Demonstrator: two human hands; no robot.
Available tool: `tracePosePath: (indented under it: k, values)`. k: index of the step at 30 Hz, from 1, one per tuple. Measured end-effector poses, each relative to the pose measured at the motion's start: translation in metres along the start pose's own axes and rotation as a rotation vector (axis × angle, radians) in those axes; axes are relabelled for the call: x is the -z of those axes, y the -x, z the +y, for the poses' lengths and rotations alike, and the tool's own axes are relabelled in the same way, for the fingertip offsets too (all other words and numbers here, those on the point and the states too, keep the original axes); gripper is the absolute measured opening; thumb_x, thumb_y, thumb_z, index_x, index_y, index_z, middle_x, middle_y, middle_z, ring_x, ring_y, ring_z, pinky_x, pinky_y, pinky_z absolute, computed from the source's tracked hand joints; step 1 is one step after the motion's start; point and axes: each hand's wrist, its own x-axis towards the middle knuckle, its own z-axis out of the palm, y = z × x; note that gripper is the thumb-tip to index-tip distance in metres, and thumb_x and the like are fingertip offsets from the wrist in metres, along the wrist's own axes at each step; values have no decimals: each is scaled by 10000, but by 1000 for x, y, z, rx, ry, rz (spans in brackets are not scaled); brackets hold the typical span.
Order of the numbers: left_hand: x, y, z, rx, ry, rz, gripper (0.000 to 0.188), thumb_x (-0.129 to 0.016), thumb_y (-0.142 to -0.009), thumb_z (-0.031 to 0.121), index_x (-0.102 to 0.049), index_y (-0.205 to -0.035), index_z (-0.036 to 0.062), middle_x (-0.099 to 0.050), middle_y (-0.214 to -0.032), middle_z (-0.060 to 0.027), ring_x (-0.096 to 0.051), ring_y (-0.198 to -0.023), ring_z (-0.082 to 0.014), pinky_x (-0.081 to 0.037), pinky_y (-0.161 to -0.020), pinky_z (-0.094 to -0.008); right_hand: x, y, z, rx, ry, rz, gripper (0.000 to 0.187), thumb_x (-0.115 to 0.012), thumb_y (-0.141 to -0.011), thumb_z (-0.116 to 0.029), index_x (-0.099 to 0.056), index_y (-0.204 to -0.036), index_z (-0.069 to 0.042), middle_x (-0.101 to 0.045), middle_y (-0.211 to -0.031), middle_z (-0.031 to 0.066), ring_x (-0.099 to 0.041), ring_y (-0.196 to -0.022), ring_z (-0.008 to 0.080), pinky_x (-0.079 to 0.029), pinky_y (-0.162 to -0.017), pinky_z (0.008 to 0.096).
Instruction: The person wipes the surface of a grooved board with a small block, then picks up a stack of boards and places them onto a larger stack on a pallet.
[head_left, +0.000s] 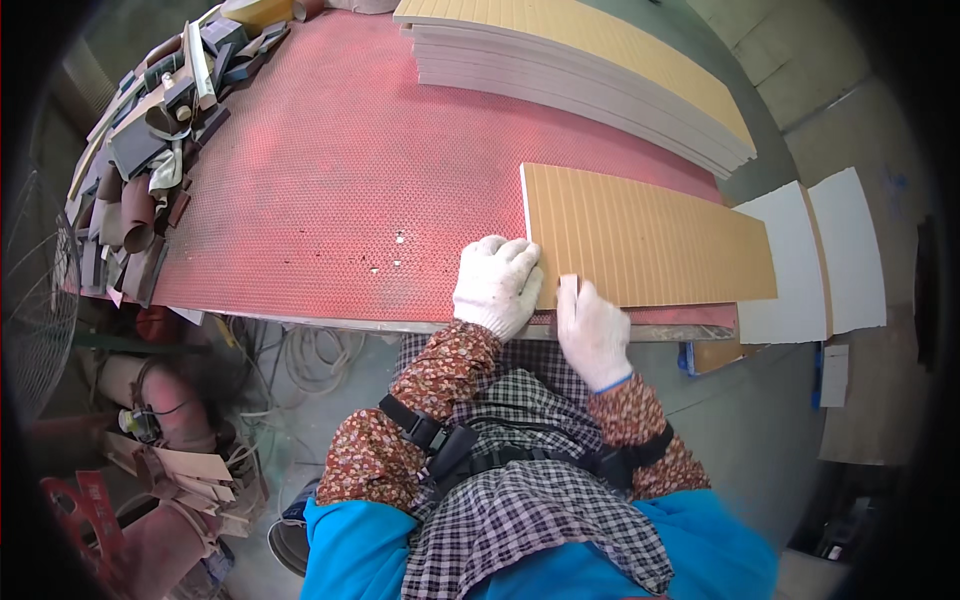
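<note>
No legible text, only blurred marks on a red panel [100,512]

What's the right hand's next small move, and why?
Perhaps slide the small pale rectangular block rightward along the near edge of the tan grooved panel: the white-gloved right hand holds it by the near-left corner; the white-gloved left hand rests at the left end.

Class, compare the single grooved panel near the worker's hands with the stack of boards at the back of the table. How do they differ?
The single panel is one thin layer, while the stack is several layers thick. The panel lies near the table's front edge, the stack farther back. Both gloved hands are at the panel; neither is at the stack. Both have tan, lined top faces and pale edges.
</note>
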Motion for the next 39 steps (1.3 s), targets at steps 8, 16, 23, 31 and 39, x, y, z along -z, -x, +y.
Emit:
tracePosePath:
  k: [8,16,23,31,39]
  values:
    - [-2,1,0,-2,38,42,225,-712,-835,157,-727,-1004,9,-736,-1005,-109,-674,-943,-290,-512,-888,-435,-1,36,-8,73,76,66,245,-507,-1020,-232,-615,-1186,-88,-591,-806,84,-646,-527,238,-507,-443,390]
    - [-2,-1,-2,-12,53,68,199,-724,-820,151,-730,-955,4,-738,-968,-109,-681,-920,-291,-529,-856,-434,9,17,-13,48,-4,-68,219,-502,-1013,-246,-613,-1121,-91,-632,-828,112,-681,-588,293,-528,-482,446]
    - [2,-4,3,-4,81,54,170,-719,-801,106,-718,-940,8,-726,-950,-106,-674,-893,-290,-523,-838,-433,6,-95,-1,-55,-75,-160,309,-394,-1036,-254,-612,-1072,-38,-704,-977,197,-728,-839,365,-588,-676,503]
    - [3,-3,1,-10,84,53,181,-727,-798,114,-717,-942,6,-724,-955,-107,-672,-904,-295,-526,-835,-435,4,-229,14,131,16,-221,352,-443,-982,-141,-738,-1096,15,-695,-1197,239,-701,-1072,395,-606,-844,527]
    - [3,1,-1,-3,75,64,181,-730,-797,123,-724,-938,9,-731,-952,-101,-677,-900,-288,-532,-834,-432,14,-224,2,99,34,-251,346,-462,-971,-149,-737,-1126,-8,-690,-1210,230,-695,-1085,395,-592,-874,528]
